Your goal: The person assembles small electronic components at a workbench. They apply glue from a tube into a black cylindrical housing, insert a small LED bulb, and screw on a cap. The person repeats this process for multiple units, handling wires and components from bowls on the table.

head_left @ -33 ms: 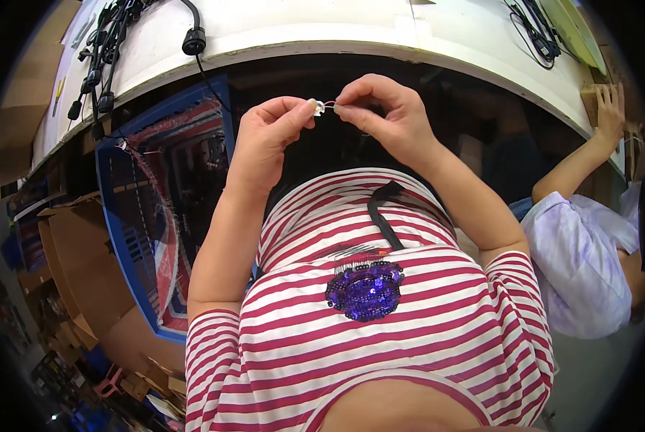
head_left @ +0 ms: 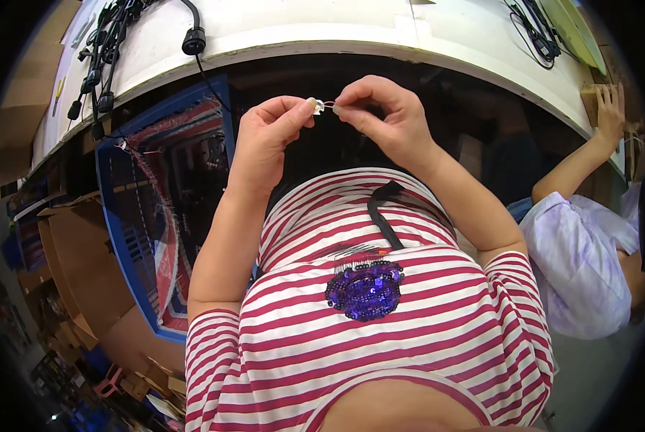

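In front of the table edge, my left hand [head_left: 265, 140] is closed in a pinch between thumb and forefinger. It grips a small white piece [head_left: 318, 107] with a yellowish spot, perhaps a tiny circuit board; its exact kind is too small to tell. From this piece short thin wires [head_left: 329, 105], one reddish and one pale, run to my right hand [head_left: 391, 119]. That hand's thumb and forefinger are pressed together on the wires' other end, and their tips hide it. Both hands are held up in the air, a little apart.
Beyond my hands runs a white table [head_left: 301, 29] with black cables and sockets [head_left: 106, 72] at left and a coiled black cable [head_left: 534, 36] at right. A blue crate [head_left: 114, 216] stands below left, beside cardboard boxes [head_left: 85, 259]. Another person's hand [head_left: 610, 115] rests at the right edge.
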{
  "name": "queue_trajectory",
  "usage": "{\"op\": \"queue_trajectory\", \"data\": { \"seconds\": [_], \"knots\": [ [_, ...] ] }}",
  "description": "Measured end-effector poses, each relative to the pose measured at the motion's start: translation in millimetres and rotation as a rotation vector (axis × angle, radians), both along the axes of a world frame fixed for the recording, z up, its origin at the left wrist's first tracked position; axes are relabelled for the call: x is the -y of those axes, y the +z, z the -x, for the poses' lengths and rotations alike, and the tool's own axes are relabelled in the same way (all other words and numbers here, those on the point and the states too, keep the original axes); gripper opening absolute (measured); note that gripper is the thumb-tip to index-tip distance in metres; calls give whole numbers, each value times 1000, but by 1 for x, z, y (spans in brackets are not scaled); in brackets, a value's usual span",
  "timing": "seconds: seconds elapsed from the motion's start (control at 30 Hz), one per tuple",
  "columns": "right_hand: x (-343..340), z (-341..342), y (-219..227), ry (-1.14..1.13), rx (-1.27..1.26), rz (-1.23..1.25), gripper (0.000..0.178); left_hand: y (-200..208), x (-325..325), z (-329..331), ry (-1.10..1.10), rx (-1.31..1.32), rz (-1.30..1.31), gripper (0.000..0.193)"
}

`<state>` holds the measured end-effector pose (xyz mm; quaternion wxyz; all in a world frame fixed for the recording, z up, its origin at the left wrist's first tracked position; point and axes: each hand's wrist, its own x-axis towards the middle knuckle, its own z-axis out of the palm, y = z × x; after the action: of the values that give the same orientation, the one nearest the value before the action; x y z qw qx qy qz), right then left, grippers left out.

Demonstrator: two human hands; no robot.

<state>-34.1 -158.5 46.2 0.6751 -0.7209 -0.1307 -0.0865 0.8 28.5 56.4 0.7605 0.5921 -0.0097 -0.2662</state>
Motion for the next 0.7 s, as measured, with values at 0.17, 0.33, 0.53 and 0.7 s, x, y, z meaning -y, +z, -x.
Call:
{"op": "queue_trajectory", "data": {
  "seconds": [0.17,0.33,0.53,0.7],
  "knots": [
    [-10,3,6,-62,223,198,13,-3,4,3,101,45,13,13],
    [-12,4,2,-102,298,252,14,-3,1,3,52,-14,82,12],
    [-12,6,5,-86,281,261,13,0,-1,4,18,4,71,14],
    [-12,8,8,-58,230,259,12,3,-5,3,-30,-16,54,16]
  ]
}}
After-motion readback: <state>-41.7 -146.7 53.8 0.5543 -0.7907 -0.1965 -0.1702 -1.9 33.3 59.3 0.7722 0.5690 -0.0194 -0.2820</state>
